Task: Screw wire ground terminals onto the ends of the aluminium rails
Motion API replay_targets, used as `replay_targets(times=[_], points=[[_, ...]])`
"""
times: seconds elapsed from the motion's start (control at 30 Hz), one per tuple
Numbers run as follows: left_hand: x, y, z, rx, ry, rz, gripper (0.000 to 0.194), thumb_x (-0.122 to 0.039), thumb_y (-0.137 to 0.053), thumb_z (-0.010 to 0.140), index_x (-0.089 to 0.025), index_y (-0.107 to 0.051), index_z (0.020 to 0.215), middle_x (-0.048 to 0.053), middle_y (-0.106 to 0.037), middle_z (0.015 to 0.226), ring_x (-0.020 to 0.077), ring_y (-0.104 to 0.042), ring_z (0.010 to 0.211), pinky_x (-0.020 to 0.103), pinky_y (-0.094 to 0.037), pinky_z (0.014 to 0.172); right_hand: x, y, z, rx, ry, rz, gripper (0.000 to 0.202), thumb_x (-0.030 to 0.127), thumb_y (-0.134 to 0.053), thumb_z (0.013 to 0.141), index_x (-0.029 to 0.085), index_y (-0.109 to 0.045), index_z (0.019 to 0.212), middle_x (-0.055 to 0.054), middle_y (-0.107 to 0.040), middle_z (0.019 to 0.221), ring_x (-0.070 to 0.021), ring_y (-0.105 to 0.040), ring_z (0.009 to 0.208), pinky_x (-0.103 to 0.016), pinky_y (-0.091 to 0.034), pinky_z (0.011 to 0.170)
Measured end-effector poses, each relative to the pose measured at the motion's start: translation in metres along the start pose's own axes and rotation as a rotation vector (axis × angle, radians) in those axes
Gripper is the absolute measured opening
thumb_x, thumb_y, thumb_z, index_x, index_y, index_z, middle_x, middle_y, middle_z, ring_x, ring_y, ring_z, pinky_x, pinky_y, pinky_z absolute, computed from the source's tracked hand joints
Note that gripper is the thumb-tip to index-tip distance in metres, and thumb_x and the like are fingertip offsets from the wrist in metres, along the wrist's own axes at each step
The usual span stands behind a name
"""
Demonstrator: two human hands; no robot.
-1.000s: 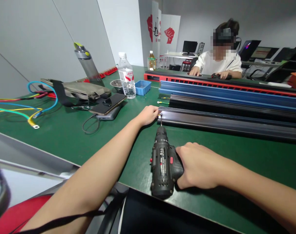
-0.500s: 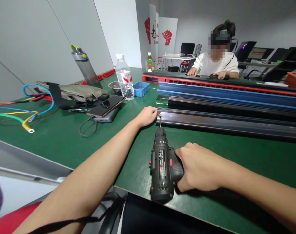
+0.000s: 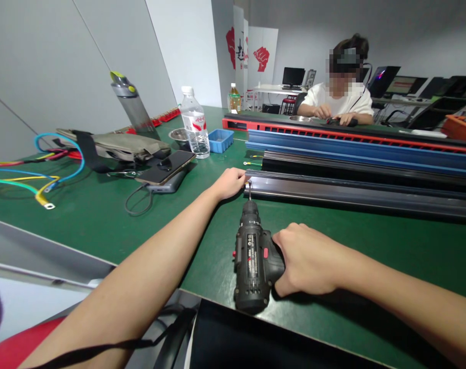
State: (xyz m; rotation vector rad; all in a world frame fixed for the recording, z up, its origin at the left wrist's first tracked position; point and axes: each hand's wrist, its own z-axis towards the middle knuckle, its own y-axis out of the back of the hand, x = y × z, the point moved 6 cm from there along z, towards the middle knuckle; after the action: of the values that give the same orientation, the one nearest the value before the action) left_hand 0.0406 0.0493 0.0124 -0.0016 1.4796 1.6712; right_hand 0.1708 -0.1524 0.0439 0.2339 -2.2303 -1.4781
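Observation:
In the head view, my right hand [image 3: 310, 261] is closed around the handle of a black cordless drill [image 3: 252, 266] with red buttons. The drill points away from me, and its thin bit reaches the left end of a dark metal rail [image 3: 333, 193]. My left hand [image 3: 231, 183] is closed at that same rail end, its fingertips pressed together there. A small yellow-orange bit shows beside the fingertips, too small to make out. Behind this rail lies a second black rail [image 3: 333, 166], with yellow and green wires [image 3: 252, 163] ending in ring lugs at its left end.
A blue rail [image 3: 333, 144] and a red-black rail [image 3: 279, 128] lie farther back. To the left are a water bottle [image 3: 196, 125], a blue bin [image 3: 220, 141], a phone [image 3: 166, 168], a bag [image 3: 121, 145] and loose cables [image 3: 29, 187]. A co-worker [image 3: 340, 95] sits opposite.
The drill and my right hand appear slightly farther left and up; the bit stays at the rail end. The co-worker's one hand has moved from the bowl toward their other hand.

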Motion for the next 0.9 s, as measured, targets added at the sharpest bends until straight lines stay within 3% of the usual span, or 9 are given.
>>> replay_targets(times=[0.9], points=[[-0.0049,0.0021,-0.0017,0.013,0.058,-0.021,0.040,-0.042,-0.041,0.089,-0.018,-0.045,0.057,-0.002,-0.044,0.057,0.0124,-0.040,0.060,0.025,-0.030,0.060,-0.0010,0.0017,-0.0007,-0.011,-0.013,0.038,0.035,0.050,-0.075,0.055,0.020,-0.070,0.072,-0.005,-0.067,0.065,-0.0183,-0.058,0.054,-0.027,-0.033,0.046]])
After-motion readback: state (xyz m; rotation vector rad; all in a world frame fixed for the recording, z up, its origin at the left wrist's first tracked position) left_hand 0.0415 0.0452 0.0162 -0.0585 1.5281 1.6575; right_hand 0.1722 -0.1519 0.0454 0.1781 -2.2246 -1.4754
